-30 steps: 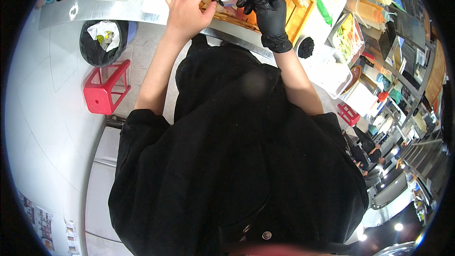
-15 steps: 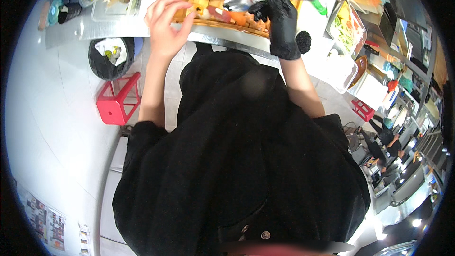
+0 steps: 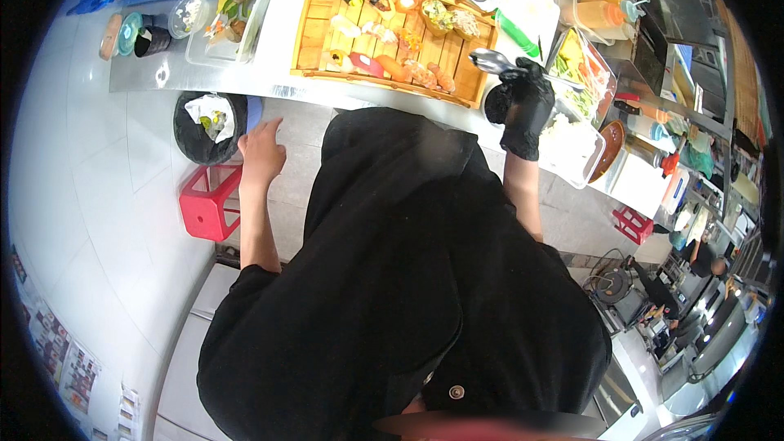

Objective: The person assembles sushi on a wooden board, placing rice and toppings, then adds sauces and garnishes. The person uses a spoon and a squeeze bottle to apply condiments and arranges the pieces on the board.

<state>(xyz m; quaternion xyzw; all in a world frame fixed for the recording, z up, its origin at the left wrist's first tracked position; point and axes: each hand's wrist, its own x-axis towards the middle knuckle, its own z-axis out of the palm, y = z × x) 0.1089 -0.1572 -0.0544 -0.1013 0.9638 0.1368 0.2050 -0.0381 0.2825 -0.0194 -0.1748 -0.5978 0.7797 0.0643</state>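
Note:
A metal spoon [image 3: 488, 60] is gripped in my right hand [image 3: 529, 106], which wears a black glove; its bowl points left, just past the right end of a wooden serving tray [image 3: 478, 86]. Rows of sushi [image 3: 380, 35] lie on that tray, among them a red-topped piece [image 3: 367, 64], orange-topped pieces [image 3: 420, 73] and dark-wrapped ones with heaped toppings [image 3: 437, 16]. My bare left hand [image 3: 263, 153] hangs below the counter edge beside a lined bin, holding nothing, with its fingers loosely bent and apart.
A bin [image 3: 186, 143] stands above a red stool [image 3: 204, 212] on the left. On the counter are a clear container of food scraps [image 3: 200, 41], a green bottle [image 3: 516, 35], a tub of cut vegetables [image 3: 584, 73] and a white-filled tub [image 3: 567, 147]. Sauce bottles [image 3: 600, 12] stand at the far right.
My left hand has drawn back from the tray's near edge to beside the bin. My right hand has carried the spoon from over the sushi to the right, past the tray's end.

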